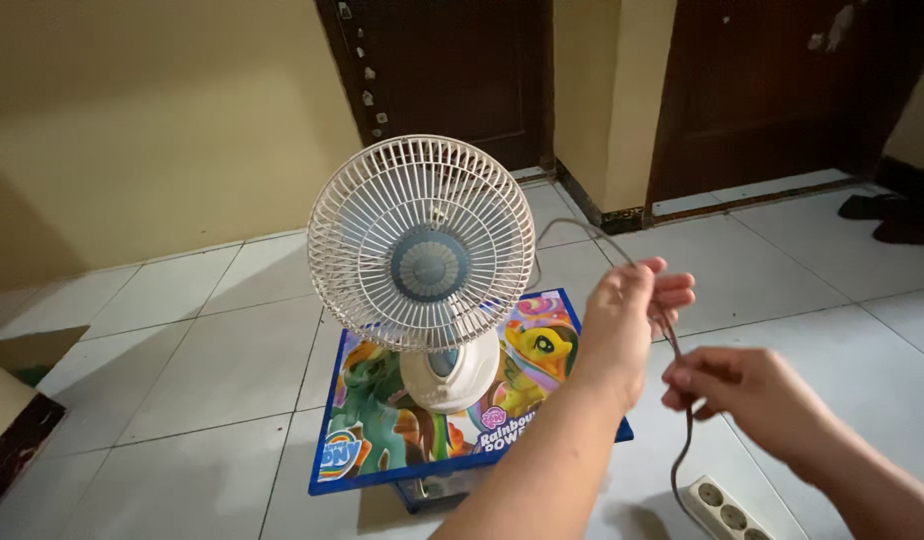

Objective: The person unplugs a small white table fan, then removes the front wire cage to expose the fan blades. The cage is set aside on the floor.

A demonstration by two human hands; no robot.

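A small white desk fan (422, 255) with a round wire grille stands on a low blue table (382, 440) printed with cartoon ponies. Its grey power cord (582, 228) arcs from behind the fan to the right. My left hand (630, 318) is raised beside the fan and pinches the cord between its fingertips. My right hand (747, 392), lower and further right, grips the same cord just below. From there the cord hangs down towards the floor.
A white power strip (727, 508) lies on the tiled floor at the bottom right, under the hanging cord. Two dark wooden doors (772, 90) are in the back wall. Dark sandals (887, 215) lie at the far right. A cardboard box (12, 395) sits at the left edge.
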